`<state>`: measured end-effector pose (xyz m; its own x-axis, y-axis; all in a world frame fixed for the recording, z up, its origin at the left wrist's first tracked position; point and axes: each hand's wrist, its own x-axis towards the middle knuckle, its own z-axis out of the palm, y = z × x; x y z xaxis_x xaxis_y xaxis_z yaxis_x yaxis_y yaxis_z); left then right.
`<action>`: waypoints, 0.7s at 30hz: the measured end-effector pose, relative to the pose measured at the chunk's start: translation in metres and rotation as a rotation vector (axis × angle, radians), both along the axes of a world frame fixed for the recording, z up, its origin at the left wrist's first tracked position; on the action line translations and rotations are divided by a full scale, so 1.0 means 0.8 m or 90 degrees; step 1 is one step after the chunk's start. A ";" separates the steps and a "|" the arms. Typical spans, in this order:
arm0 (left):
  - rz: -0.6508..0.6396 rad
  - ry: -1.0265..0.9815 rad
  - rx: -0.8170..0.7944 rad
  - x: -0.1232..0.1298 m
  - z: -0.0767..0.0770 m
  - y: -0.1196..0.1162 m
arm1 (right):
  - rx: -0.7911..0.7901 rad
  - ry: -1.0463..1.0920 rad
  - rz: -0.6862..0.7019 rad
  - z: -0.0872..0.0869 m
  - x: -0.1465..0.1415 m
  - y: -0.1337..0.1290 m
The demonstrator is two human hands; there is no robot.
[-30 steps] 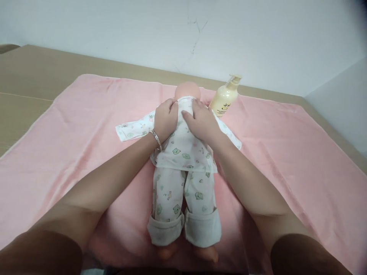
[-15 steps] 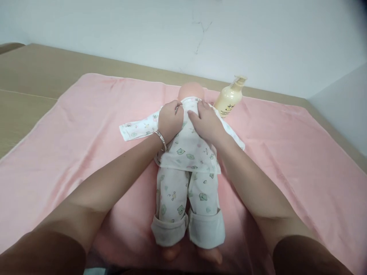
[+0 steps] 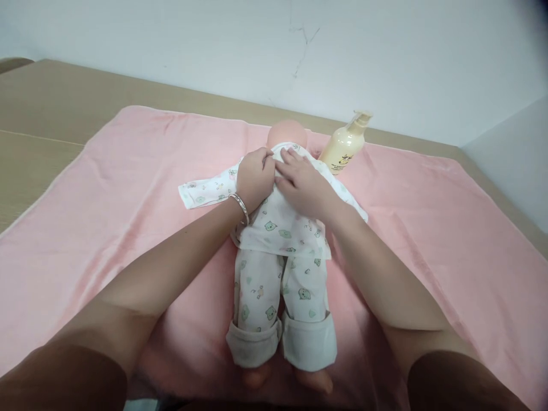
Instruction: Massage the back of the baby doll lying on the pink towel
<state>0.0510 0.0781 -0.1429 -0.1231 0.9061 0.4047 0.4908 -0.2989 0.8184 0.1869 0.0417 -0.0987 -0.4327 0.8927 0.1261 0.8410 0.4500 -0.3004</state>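
Doll (image 3: 280, 242): lies on pink blanket (image 3: 428, 240); probably light, soft-clothed, firmer beneath; best held around its middle.
Left hand (image 3: 256, 180): fingers curled over shirt (image 3: 278, 214); cannot tell whether pinching.
Right hand (image 3: 306, 185): fingers extended, slightly spread on shirt.

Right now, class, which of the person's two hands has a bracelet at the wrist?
The left hand: it wears a silvery bracelet; the right hand wears none.

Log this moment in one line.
Left hand: resting on printed top | Right hand: spread on same top | Doll's head: just beyond top | Pump bottle: right of head | Pink cloth: over table
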 end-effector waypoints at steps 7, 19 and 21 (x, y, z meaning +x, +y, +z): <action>0.016 0.029 0.030 0.000 -0.005 0.003 | -0.018 -0.002 -0.159 -0.005 0.008 0.006; -0.019 -0.006 -0.008 0.000 0.002 -0.006 | 0.069 0.069 0.088 -0.019 0.016 0.025; -0.036 0.066 -0.019 0.002 0.005 -0.003 | 0.059 0.128 0.034 -0.024 0.028 0.038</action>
<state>0.0524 0.0753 -0.1392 -0.0306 0.9224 0.3850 0.5559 -0.3044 0.7735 0.2091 0.0723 -0.1180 -0.4374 0.8493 0.2955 0.7422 0.5265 -0.4147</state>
